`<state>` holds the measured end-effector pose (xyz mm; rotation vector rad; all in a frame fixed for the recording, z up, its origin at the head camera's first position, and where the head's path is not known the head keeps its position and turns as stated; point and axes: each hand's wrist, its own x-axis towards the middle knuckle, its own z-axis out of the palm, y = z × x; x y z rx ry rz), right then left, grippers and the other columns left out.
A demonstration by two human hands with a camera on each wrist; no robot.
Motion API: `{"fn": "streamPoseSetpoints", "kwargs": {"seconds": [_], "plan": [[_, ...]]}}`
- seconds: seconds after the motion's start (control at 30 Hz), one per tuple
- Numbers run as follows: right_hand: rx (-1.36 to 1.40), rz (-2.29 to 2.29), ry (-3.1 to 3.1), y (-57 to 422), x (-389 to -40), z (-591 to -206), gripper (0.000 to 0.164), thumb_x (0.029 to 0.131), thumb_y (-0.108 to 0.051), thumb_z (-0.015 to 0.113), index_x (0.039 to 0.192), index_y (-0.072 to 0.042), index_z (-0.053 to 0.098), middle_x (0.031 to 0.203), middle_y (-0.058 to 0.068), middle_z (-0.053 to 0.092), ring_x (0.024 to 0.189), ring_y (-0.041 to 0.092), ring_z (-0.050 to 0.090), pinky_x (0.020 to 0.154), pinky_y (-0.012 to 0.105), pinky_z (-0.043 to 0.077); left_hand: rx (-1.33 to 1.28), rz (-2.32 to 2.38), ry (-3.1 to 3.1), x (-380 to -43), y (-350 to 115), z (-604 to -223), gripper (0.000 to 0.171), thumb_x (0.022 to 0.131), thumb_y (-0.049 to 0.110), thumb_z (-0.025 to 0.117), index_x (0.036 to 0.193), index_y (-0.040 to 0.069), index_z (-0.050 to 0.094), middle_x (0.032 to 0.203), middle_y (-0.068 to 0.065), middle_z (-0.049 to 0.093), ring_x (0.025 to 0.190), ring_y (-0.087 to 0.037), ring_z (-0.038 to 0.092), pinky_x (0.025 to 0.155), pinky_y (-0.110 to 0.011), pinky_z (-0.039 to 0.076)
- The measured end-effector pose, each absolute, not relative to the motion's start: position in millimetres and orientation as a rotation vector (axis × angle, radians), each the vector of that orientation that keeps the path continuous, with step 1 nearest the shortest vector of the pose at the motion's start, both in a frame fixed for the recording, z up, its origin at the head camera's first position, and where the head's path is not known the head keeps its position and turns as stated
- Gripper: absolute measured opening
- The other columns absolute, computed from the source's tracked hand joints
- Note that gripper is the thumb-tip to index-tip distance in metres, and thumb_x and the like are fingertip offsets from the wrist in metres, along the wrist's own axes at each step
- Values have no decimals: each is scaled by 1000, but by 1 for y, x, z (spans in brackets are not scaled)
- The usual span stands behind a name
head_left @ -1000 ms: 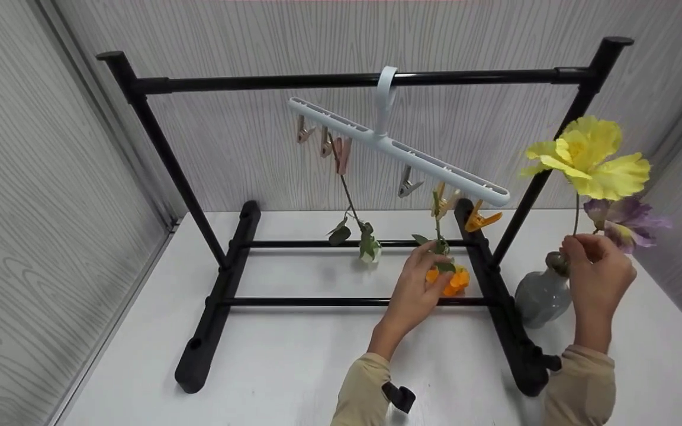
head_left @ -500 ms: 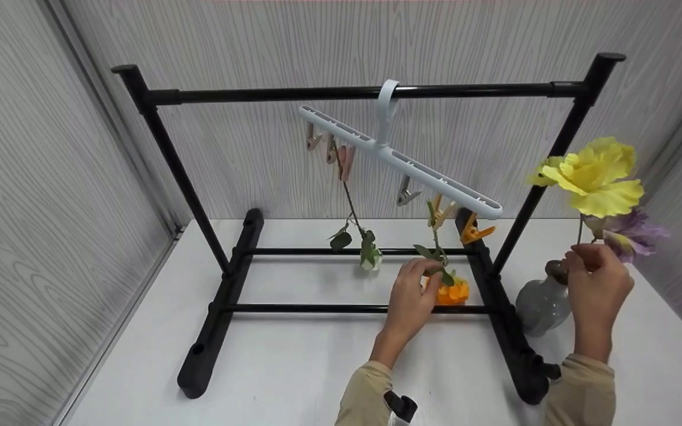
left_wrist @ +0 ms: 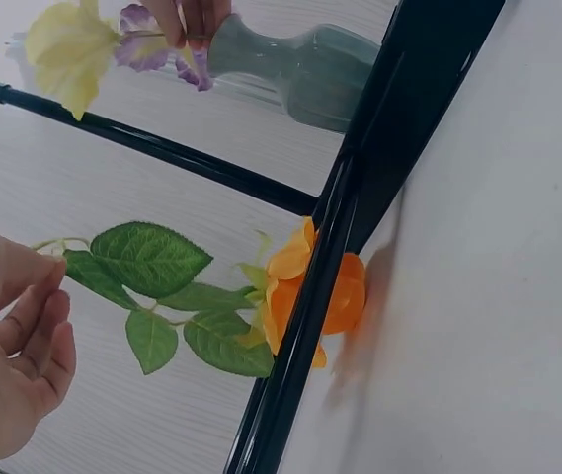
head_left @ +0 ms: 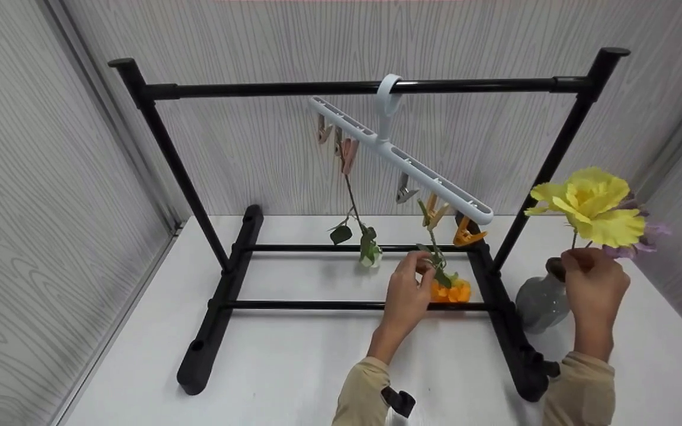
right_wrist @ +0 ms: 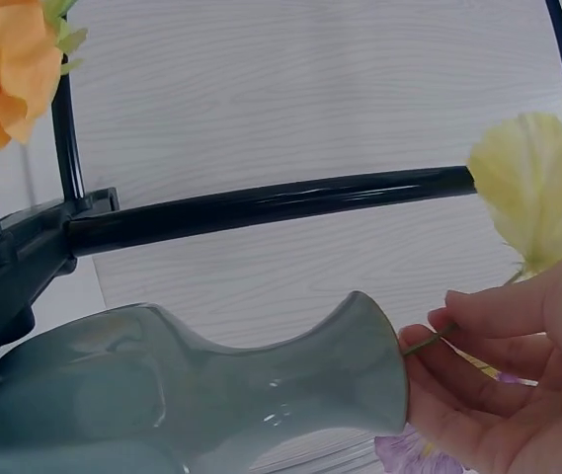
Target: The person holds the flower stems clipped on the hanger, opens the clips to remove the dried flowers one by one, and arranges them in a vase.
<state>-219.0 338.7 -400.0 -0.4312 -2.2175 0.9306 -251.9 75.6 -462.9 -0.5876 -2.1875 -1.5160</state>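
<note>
My right hand (head_left: 595, 287) pinches the thin stem of a yellow flower (head_left: 592, 207). In the right wrist view that stem (right_wrist: 427, 343) enters the mouth of a grey-green vase (right_wrist: 290, 380). A purple flower (head_left: 652, 236) shows behind the yellow one. With thumb and fingertips, my left hand (head_left: 406, 296) pinches the leafy stem of an orange flower (head_left: 452, 291), which hangs head down. A yellow clothespin (head_left: 434, 216) on the pale blue hanger (head_left: 430, 176) grips its upper stem. In the left wrist view, its leaves (left_wrist: 152, 259) spread beyond my fingertips.
The hanger hooks over the top bar of a black rack (head_left: 258, 90). A white flower (head_left: 370, 254) hangs upside down from a pink clothespin (head_left: 348, 157). An orange clothespin (head_left: 468, 234) hangs near the hanger's right end. The vase stands beside the rack's right foot (head_left: 521, 355).
The yellow flower has come down toward the vase in my right hand. The hanger has turned, its right end swinging nearer and left. My left hand has shifted slightly down and left.
</note>
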Motion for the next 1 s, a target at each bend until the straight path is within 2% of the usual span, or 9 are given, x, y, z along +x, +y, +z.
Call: {"fn": "streamPoseSetpoints", "kwargs": {"seconds": [0.07, 0.2, 0.3, 0.43, 0.53, 0.6, 0.67, 0.8, 1.0], "plan": [[-420, 931, -2243, 337, -217, -399, 25, 100, -10, 62, 107, 10, 74, 99, 30, 72, 93, 39, 64, 80, 38, 42, -615, -1519, -2205, -252, 76, -462, 31, 102, 1, 61, 133, 0, 57, 97, -3, 64, 89, -14, 61, 74, -23, 50], [-412, 913, -2295, 336, -213, -393, 27, 102, -11, 61, 111, 12, 72, 102, 32, 71, 97, 45, 64, 80, 41, 43, -677, -1542, -2222, -253, 75, -461, 46, 103, -1, 55, 148, -1, 46, 97, -2, 61, 88, -12, 58, 72, -22, 49], [-393, 861, -2361, 335, -204, -384, 33, 105, -17, 59, 109, 13, 72, 100, 33, 70, 96, 49, 63, 80, 48, 42, -712, -1581, -2221, -253, 74, -460, 50, 102, -1, 54, 151, -1, 43, 96, -1, 60, 88, -10, 57, 70, -21, 48], [-329, 793, -2383, 324, -186, -367, 36, 105, -20, 58, 105, 13, 73, 97, 32, 72, 93, 46, 66, 74, 42, 41, -747, -1639, -2215, -253, 72, -459, 49, 102, -1, 53, 150, -4, 44, 95, -1, 60, 85, -7, 54, 70, -21, 49], [-214, 790, -2270, 307, -179, -358, 30, 104, -16, 62, 100, 11, 75, 91, 28, 74, 81, 10, 70, 74, 25, 42, -754, -1679, -2211, -254, 71, -458, 46, 103, -1, 53, 148, -4, 47, 95, -2, 60, 84, -6, 52, 72, -22, 50], [-104, 813, -2183, 295, -180, -356, 24, 102, -11, 65, 96, 10, 76, 86, 25, 75, 73, -13, 61, 71, 13, 41, -750, -1701, -2207, -254, 70, -458, 44, 103, -1, 53, 147, -4, 48, 97, -2, 60, 86, -6, 52, 73, -22, 50], [1, 858, -2124, 282, -184, -356, 20, 101, -7, 67, 93, 10, 76, 81, 22, 75, 70, -28, 47, 67, 5, 39, -746, -1724, -2198, -254, 70, -458, 43, 103, -1, 53, 145, -3, 50, 98, -3, 61, 87, -6, 53, 73, -22, 50], [132, 920, -2100, 260, -191, -358, 16, 99, -3, 68, 94, 11, 75, 80, 20, 74, 72, -25, 50, 68, 2, 42, -741, -1737, -2179, -253, 71, -458, 39, 102, 0, 55, 141, 0, 53, 97, -3, 62, 89, -7, 56, 73, -23, 51], [201, 1022, -2108, 238, -197, -361, 12, 99, -1, 68, 103, 9, 74, 85, 17, 74, 76, -12, 57, 73, 4, 47, -734, -1753, -2180, -254, 70, -457, 36, 102, -1, 58, 137, 3, 57, 94, 0, 62, 90, -8, 58, 74, -25, 51]]}}
